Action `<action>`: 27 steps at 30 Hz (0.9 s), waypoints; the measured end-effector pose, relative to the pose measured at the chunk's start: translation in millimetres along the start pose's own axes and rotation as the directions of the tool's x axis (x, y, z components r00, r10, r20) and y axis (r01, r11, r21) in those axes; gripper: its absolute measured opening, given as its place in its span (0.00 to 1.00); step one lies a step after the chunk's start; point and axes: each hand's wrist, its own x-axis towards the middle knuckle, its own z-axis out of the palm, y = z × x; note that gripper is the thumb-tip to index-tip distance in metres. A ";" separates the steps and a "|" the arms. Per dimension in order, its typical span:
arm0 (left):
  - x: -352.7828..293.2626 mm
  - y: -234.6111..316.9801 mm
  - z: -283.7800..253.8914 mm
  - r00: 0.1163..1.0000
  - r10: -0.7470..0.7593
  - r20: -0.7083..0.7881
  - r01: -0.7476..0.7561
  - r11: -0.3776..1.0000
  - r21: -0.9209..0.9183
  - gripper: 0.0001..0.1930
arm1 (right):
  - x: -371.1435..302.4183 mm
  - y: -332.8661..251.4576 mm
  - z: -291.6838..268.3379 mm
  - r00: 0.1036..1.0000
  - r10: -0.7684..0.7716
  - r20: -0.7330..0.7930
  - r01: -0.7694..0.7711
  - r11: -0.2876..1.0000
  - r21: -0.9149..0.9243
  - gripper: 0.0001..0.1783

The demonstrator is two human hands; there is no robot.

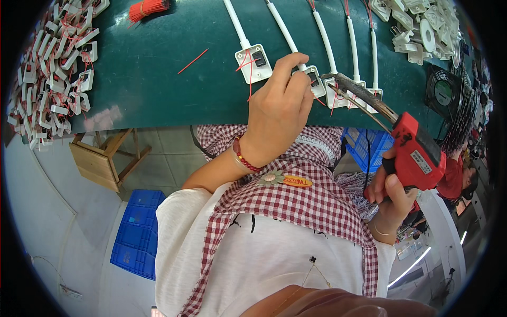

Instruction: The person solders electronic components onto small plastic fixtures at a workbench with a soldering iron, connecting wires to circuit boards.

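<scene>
My left hand (282,108) is closed at the second white switch housing (317,82), its fingers bent where the white tube (282,26) meets it; the fingertips are partly hidden. A black switch and thin red wires show inside that housing. In my right hand (391,193) is a red soldering gun (420,153), gripped by its handle. Its tip points left, close to the second and third housings. To the left lies another square white housing (248,76) with a black switch and red wires. More tubed housings (374,98) sit to the right, partly behind the gun.
Wired white parts (55,68) are heaped at the left of the green table (158,68). A red wire bundle (148,8) and one loose wire (193,61) lie there too. White plastic parts (422,29) and a black fan (443,90) are at right. Below stand a wooden stool (95,164) and blue crates (137,232).
</scene>
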 end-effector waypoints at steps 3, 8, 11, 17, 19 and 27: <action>0.1 0.1 -0.2 1.000 -0.004 0.002 0.004 1.000 -0.001 0.07 | 0.4 0.2 0.5 1.000 0.020 0.003 -0.020 1.000 -0.005 0.27; 0.3 -0.6 1.0 1.000 -0.001 -0.003 0.001 1.000 -0.002 0.07 | 2.9 2.8 7.8 0.999 -0.032 -0.023 0.030 0.995 -0.093 0.26; -0.2 -0.7 2.1 1.000 0.004 -0.011 -0.004 1.000 0.000 0.07 | 2.8 3.5 7.4 0.999 -0.036 -0.033 0.033 0.996 -0.086 0.26; -0.8 0.7 4.1 1.000 0.009 -0.022 -0.008 1.000 0.030 0.07 | 1.1 6.6 2.6 0.996 -0.063 -0.070 0.059 0.996 -0.062 0.26; -0.9 1.7 3.8 1.000 -0.015 -0.021 0.016 0.999 0.050 0.07 | 1.2 7.2 -2.2 0.993 -0.097 -0.065 0.096 0.995 -0.024 0.26; -1.3 0.2 -14.6 0.998 0.045 -0.049 -0.029 0.957 0.287 0.06 | 0.8 13.5 -20.7 0.983 -0.137 -0.121 0.150 0.983 0.107 0.25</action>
